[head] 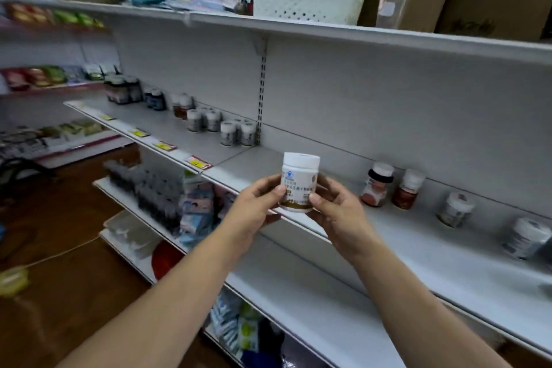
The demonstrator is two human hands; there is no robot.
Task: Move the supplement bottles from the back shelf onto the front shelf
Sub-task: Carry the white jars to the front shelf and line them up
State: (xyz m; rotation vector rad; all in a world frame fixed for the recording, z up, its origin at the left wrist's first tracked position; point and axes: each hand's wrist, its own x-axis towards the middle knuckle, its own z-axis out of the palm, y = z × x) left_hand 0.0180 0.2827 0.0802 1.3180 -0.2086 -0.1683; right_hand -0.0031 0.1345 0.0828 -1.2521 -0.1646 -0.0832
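Supplement bottle (298, 185), white with a white cap, is upright between my two hands, held just above the front edge of the shelf (418, 251). My left hand (254, 206) pinches its left side between thumb and fingers, and my right hand (337, 215) grips its right side. Beyond my right hand a brown bottle (377, 185) and a white tub (527, 237) stand near the shelf's back panel. Beyond my left hand stand small white bottles (239, 133).

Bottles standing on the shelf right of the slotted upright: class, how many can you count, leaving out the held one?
4, along the back wall, left to right: red-labelled bottle, brown bottle, grey-labelled jar, white jar. More may sit off-frame.
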